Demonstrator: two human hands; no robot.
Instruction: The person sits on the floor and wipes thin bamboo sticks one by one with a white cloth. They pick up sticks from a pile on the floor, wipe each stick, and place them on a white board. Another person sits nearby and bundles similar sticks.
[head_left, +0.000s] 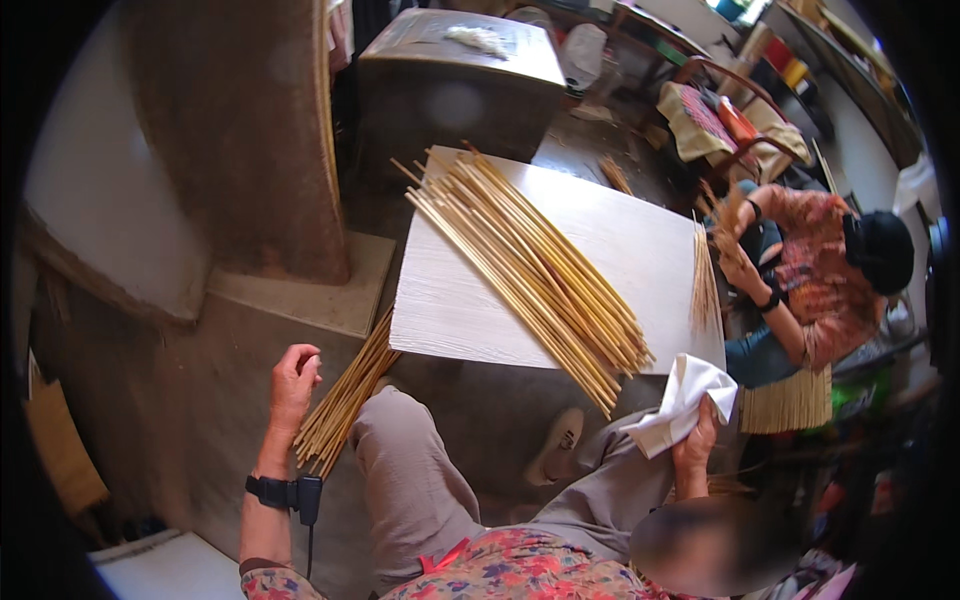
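Note:
In my right hand [698, 440] is a crumpled white cloth [672, 408], held above my right knee by the near right corner of a white table [620, 240]. My left hand [295, 378] hangs out to the left of my left knee with its fingers curled, and nothing shows in it. Just beside that hand a bundle of thin tan sticks [345, 410] leans against the table's near left edge. A larger spread of long yellowish sticks [530, 270] lies slantwise across the tabletop, its near ends jutting past the edge towards me.
A co-worker [820, 270] in a patterned top sits at the right, handling thin brown stalks [722, 215]. More thin sticks [703, 285] rest on the table's right end. A tall brown panel [240, 140] stands at the left, and a box-like table [460, 60] behind.

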